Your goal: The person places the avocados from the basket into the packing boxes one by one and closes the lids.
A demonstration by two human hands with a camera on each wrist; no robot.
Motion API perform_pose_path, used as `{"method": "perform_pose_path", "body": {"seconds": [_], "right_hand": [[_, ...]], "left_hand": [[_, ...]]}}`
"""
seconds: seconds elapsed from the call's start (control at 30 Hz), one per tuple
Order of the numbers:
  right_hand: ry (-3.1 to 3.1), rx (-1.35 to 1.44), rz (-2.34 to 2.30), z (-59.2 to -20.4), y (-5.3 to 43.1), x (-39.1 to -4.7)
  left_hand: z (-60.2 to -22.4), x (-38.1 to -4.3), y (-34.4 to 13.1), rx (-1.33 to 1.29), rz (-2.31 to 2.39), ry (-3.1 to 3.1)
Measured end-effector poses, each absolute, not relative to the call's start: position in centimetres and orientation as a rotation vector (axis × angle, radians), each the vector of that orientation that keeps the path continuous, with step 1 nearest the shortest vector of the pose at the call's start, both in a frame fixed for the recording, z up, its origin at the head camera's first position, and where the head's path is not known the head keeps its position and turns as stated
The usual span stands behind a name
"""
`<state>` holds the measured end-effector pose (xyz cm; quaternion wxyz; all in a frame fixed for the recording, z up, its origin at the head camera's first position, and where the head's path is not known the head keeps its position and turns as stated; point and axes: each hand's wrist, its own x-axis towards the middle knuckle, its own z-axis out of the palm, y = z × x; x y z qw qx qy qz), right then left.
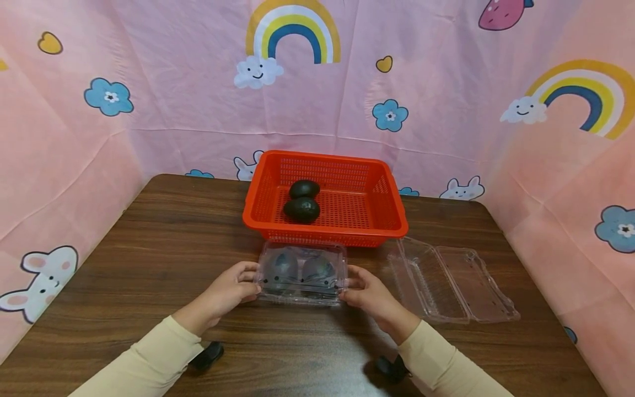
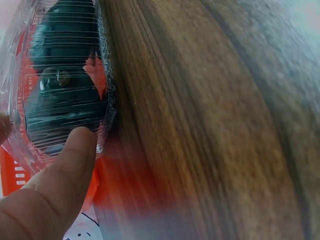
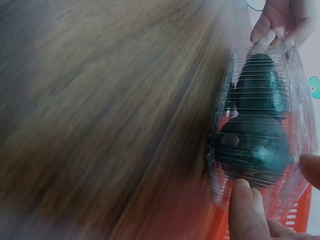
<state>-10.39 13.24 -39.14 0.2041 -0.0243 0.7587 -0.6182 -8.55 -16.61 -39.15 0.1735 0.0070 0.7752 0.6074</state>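
Note:
A clear plastic clamshell box (image 1: 302,292) with its lid down holds several dark green avocados (image 1: 319,268), seen through the plastic. My left hand (image 1: 233,285) grips the left end of this box, thumb at the near side and fingers along the end wall. At the opposite end, my right hand (image 1: 371,295) grips it the same way. In the left wrist view, the thumb lies against the ribbed wall beside an avocado (image 2: 65,102). The right wrist view has fingers on the other end, near another avocado (image 3: 255,150).
Just behind the box stands a red slotted basket (image 1: 324,231) with two avocados (image 1: 302,209) in its left part. To the right, a second clear clamshell box (image 1: 453,286) lies spread open on the wooden table (image 1: 183,242). Patterned pink cloth (image 1: 198,110) surrounds the table.

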Motion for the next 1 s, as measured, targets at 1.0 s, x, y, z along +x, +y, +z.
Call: {"method": "perform_pose_path", "body": {"seconds": [1.0], "right_hand": [[2.119,-0.041,-1.705,-38.9,11.0,-11.0]], "left_hand": [[-39.1,-8.4,-18.3,-0.045,1.736,2.224]]}}
